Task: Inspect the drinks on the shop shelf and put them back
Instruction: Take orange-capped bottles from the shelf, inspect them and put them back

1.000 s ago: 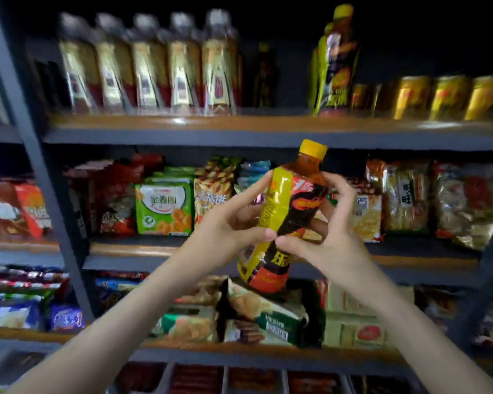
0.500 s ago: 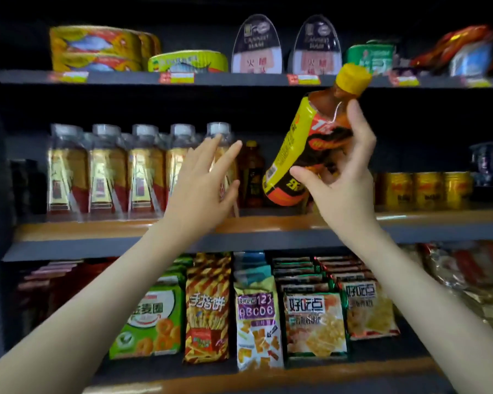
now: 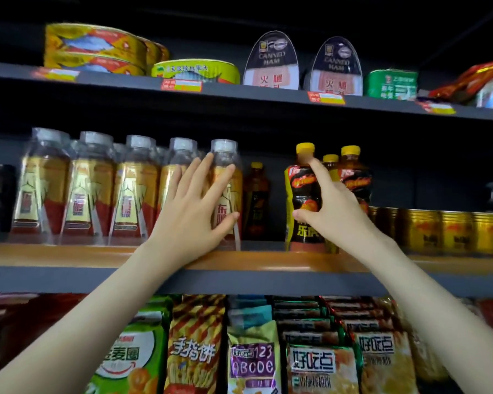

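The yellow-capped drink (image 3: 303,191) now stands upright on the middle shelf (image 3: 69,257), near the front edge and toward the right. Half a second ago it hung tilted in the air above that shelf. A second ago it was lower down, in front of the snack packets (image 3: 197,351), with both hands on it. It sits just in front of two matching bottles (image 3: 353,172) with the same cap and dark label.

The right hand (image 3: 333,214) has kept its grip through the move. The thumb pinches the left side of the label and the forefinger reaches up to the neck under the cap. The other fingers go round the far side, out of sight.

The left hand (image 3: 194,211) let go earlier and was held spread in front of the white-capped bottles (image 3: 88,189). It has since gone forward and lower. Its grip is spread, with straight fingers lying over the front of the rightmost clear bottle (image 3: 225,155) and the thumb out by the label's right side. I cannot tell whether it presses the bottle.

A small dark bottle (image 3: 256,200) stands in the gap between the two hands, set further back. Gold cans (image 3: 453,231) line the shelf toward its right end. The view has also tipped up, so the tins (image 3: 94,49) on the top shelf fill more of it.
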Demonstrator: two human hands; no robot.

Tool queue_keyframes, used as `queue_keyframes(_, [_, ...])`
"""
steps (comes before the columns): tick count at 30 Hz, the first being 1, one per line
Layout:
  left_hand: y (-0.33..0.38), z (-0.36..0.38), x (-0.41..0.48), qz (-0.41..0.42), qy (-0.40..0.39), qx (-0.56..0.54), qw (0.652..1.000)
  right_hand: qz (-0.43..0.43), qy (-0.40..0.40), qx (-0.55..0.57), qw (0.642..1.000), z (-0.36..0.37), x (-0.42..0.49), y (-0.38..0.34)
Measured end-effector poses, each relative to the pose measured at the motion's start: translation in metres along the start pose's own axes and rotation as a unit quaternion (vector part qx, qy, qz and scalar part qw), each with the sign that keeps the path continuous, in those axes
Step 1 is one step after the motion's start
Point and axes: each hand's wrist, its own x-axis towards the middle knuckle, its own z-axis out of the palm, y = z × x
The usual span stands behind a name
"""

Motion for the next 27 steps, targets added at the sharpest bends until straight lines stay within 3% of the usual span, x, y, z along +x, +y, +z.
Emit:
queue_keyframes(4, [0.000,0.005,-0.001,0.002,0.014,0.011,1.000,-0.011,0.058,-0.205,0.977,-0.006,-0.002,-0.001])
queue_keyframes(7, [0.000,0.005,-0.002,-0.001,0.016,0.013,1.000,-0.005,0.080,-0.257,0.963,-0.008,-0.003,-0.004])
queue_keyframes(15, [-0.002,0.008,-0.003,-0.002,0.027,0.014,1.000,0.038,0.007,-0.194,0.980,-0.005,-0.003,0.012])
queue_keyframes(22, [-0.001,0.008,-0.004,-0.004,0.017,0.019,1.000,0.005,0.039,-0.163,0.986,-0.005,-0.008,0.028])
queue_keyframes(27, [-0.001,0.004,-0.004,-0.007,0.006,0.018,1.000,0.031,0.025,-0.185,0.982,-0.007,-0.006,0.025])
